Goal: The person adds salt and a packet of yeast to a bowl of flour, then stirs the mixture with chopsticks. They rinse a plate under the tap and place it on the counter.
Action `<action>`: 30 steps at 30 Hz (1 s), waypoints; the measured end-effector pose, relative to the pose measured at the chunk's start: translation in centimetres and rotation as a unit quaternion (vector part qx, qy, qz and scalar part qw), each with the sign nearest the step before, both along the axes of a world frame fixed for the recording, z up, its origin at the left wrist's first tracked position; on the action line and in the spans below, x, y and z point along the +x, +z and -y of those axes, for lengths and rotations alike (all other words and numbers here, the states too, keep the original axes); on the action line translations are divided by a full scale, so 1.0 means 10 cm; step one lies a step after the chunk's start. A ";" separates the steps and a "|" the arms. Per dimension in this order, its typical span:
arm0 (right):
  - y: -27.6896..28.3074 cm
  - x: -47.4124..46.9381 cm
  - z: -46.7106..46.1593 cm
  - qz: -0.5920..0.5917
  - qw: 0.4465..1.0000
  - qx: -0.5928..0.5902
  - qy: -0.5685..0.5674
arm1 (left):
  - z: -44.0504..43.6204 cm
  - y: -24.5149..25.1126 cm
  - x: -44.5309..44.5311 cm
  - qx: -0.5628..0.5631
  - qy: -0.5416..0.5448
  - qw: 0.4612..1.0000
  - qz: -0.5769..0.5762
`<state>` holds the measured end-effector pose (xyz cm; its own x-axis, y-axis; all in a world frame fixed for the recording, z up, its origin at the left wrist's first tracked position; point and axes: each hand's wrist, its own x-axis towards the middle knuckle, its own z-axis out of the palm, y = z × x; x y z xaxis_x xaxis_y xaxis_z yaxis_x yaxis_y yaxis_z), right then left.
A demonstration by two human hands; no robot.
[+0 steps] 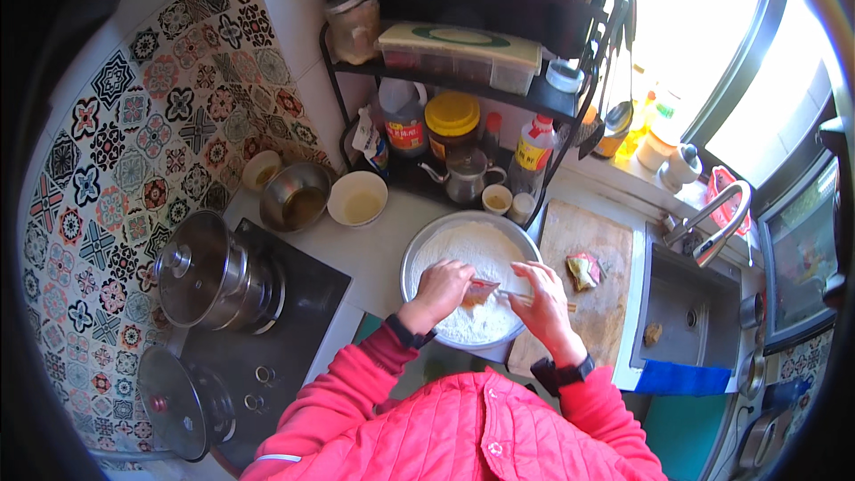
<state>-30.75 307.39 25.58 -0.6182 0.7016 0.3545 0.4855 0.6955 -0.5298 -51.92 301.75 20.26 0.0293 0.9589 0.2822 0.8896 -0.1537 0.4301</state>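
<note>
A wide metal basin [409, 250] of white flour [477, 244] stands before me. Over the flour, my left hand [444, 287] grips a small reddish packet [482, 286], whose contents I cannot make out. Close by on the right, my right hand [540, 300] has its fingers curled around a pair of chopsticks [572, 307]; their thin ends reach towards the packet. Both hands are above the basin, a short gap apart. To the right, a crumpled packet [583, 272] lies on a wooden cutting board [611, 240].
Left of the basin are a white bowl [357, 198], a steel bowl [295, 194] and a lidded pot [200, 274] on the black cooktop [300, 294]. A black rack [461, 80] with bottles and a metal teapot [465, 177] stands behind. The sink [688, 347] is at the right.
</note>
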 end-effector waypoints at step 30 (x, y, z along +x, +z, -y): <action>-0.03 0.88 0.62 0.019 0.995 0.030 -0.094 | -0.08 0.79 0.06 0.157 -0.120 0.972 -0.130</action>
